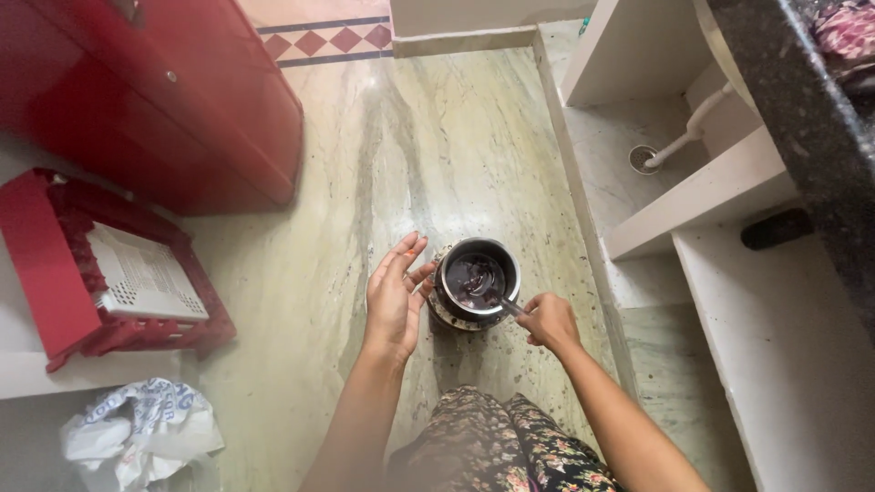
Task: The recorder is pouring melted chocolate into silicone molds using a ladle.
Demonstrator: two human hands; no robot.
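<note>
While the small steel pot (476, 282) sits on the marble floor (437, 146) near frame centre, the right hand (550, 321) is closed around a spoon handle (512, 307) at the pot's 4 o'clock, bowl end down in the dark wet contents (474, 273). Left hand (395, 296) at the pot's 9 o'clock, fingers spread and unclenched, palm facing the wall, fingertips just beside or barely touching the rim; can't tell which. Nothing is really clamping the pot.

Risks: pot looks to rest on a small ring or stand, so a hard scrape with the spoon could tip or skid it toward 9 o'clock, since the left hand only guards. Dark contents could slop over the rim onto the floor or the floral-print clothing (510, 446) at 6 o'clock. If the pot is hot, those loose fingertips could get burned. Red crate (55, 273) at 9 o'clock and white plastic bag (141, 437) at 8 o'clock are well apart.
</note>
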